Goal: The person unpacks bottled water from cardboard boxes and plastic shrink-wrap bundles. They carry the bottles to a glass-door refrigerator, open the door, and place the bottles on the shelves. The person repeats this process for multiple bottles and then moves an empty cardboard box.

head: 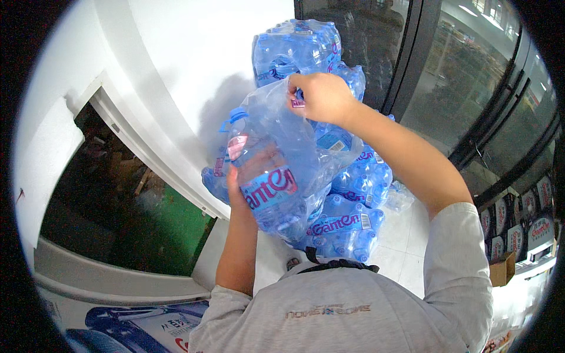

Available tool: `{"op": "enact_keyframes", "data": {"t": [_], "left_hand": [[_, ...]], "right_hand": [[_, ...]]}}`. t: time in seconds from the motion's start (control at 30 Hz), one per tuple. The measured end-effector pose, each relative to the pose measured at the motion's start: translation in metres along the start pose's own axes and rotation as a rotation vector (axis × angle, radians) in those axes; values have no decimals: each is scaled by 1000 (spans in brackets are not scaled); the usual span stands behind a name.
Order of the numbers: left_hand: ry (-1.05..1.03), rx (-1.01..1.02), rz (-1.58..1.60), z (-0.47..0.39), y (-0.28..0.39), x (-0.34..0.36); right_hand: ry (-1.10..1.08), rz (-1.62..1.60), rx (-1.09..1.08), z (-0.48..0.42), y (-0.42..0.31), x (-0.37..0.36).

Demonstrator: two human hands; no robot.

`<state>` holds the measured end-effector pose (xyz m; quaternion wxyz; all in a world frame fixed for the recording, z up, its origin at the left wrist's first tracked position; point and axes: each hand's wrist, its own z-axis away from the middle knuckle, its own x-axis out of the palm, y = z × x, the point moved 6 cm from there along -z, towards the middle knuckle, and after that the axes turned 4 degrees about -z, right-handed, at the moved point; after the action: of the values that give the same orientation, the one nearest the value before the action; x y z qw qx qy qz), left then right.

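A large clear water bottle with a blue cap and a Ganten label tilts in front of me. My left hand supports it from the left, thumb along its side and fingers partly seen through it. Loose clear plastic wrap spreads up from the bottle toward my right hand. That hand is closed on the wrap's upper edge, and a small blue and pink piece shows by its fingers. Behind and below stand shrink-wrapped packs of blue water bottles, one upper pack and one lower pack.
A white wall rises behind, with an opening at left showing dark clutter and green. Dark-framed glass doors stand at right. Black cartons and an open cardboard box sit at far right. Crumpled plastic lies on the tiled floor.
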<state>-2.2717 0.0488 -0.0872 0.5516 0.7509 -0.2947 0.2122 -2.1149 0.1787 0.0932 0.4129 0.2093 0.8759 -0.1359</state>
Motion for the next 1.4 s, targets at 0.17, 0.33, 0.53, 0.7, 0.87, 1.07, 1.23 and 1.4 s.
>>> {"op": "enact_keyframes", "data": {"t": [0.17,0.33,0.53,0.7,0.87,1.07,1.23,1.4], "left_hand": [[285,160,-39,4,3,-23],[416,268,-44,8,0,-32],[436,307,1,19,2,-7],[-15,462,80,49,11,46],[-203,144,-77,49,-71,55],[-69,-45,-463,17,-111,102],[175,24,-591,-13,-94,81],[256,120,-624,-62,-38,52]], "right_hand": [[101,-203,94,4,19,-26],[137,-285,62,-16,30,-30],[34,-353,-55,-30,38,-25],[16,-238,-102,-42,23,-17],[-22,-191,-54,-63,16,-4],[-58,-141,-56,-86,1,10],[129,-93,-65,-116,15,-23],[341,-62,30,-159,12,-168]]}}
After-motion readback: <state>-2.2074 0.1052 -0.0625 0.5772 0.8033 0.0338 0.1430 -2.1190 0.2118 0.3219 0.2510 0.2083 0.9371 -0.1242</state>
